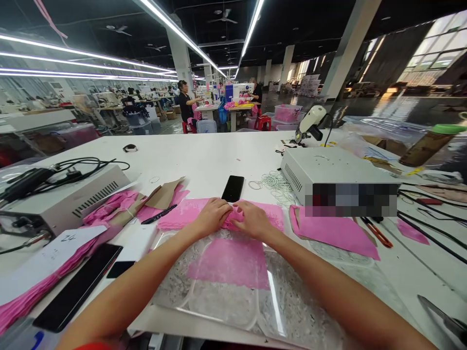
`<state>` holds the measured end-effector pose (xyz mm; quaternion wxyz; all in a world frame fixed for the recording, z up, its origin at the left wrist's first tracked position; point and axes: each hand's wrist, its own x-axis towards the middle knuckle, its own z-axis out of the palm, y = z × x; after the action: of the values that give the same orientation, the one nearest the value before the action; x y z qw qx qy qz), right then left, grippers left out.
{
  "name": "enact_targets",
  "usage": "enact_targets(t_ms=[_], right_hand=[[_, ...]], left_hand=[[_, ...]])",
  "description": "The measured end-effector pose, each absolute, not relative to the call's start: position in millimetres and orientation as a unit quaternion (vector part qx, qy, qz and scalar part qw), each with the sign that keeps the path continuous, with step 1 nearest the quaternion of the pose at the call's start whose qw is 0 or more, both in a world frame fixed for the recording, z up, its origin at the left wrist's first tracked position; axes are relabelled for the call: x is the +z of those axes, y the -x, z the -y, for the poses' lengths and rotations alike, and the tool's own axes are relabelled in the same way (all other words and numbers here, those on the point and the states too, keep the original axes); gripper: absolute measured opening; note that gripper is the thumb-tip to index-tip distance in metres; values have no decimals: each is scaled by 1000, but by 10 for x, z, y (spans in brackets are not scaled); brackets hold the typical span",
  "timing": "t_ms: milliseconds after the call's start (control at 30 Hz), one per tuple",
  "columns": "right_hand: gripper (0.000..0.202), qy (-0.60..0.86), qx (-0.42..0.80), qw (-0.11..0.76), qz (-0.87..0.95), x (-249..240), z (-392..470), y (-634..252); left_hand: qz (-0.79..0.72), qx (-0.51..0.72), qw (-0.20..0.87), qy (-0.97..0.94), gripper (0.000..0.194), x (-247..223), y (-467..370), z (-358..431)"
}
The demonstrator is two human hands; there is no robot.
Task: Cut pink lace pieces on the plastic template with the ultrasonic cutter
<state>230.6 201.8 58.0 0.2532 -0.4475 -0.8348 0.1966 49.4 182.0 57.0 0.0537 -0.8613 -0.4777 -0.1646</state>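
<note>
1. The left hand point(212, 216) and right hand point(251, 219) meet at the middle of the white worktable point(204, 155), fingertips almost touching, knuckles up.
2. Both sets of fingers are curled down and bunched, pinching a gathered fold of pink lace fabric point(189, 211) between them; the fingertips themselves are hidden under the knuckles, so the exact pinch cannot be told.
3. The lace lies just beyond the far edge of a clear plastic template point(233, 296), with a second pink piece point(229, 262) showing through the sheet, nearer the body.
4. Judging from the grip, the step in hand is gathering or folding the lace edge. To do it well, keep both pinches level and close, so the fold runs straight and the thin lace does not stretch or skew.
5. The forearms rest over the template; steady weight there should hold the sheet from sliding.
6. A black phone point(232, 188) lies just beyond the hands, touching the lace's far edge.
7. A loose pink sheet point(335, 233) lies to the right, a grey box unit point(328, 170) behind it, and red-handled snips point(377, 233) beside it.
</note>
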Motion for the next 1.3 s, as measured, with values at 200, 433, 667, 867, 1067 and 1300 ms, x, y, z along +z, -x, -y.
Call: enact_targets(t_ms=[200, 433, 667, 867, 1067, 1300], right_hand=[[16, 449, 204, 304, 815, 595, -2135, -2240], [9, 474, 259, 413, 733, 718, -2275, -2606], [6, 495, 311, 501, 638, 923, -2192, -2883], [21, 542, 295, 577, 535, 1036, -1832, -3606], [29, 674, 250, 501, 482, 605, -1243, -4494], [24, 743, 114, 302, 586, 161, -737, -4888]], left_hand=[[548, -135, 76, 822, 21, 438, -458, -1871], [608, -163, 73, 774, 16, 595, -747, -1683], [621, -195, 65, 756, 46, 456, -1723, -1645], [577, -236, 80, 778, 9, 427, -2075, -1782], [429, -247, 93, 864, 7, 423, -2122, -1379], [271, -154, 48, 949, 13, 363, -2030, -853]])
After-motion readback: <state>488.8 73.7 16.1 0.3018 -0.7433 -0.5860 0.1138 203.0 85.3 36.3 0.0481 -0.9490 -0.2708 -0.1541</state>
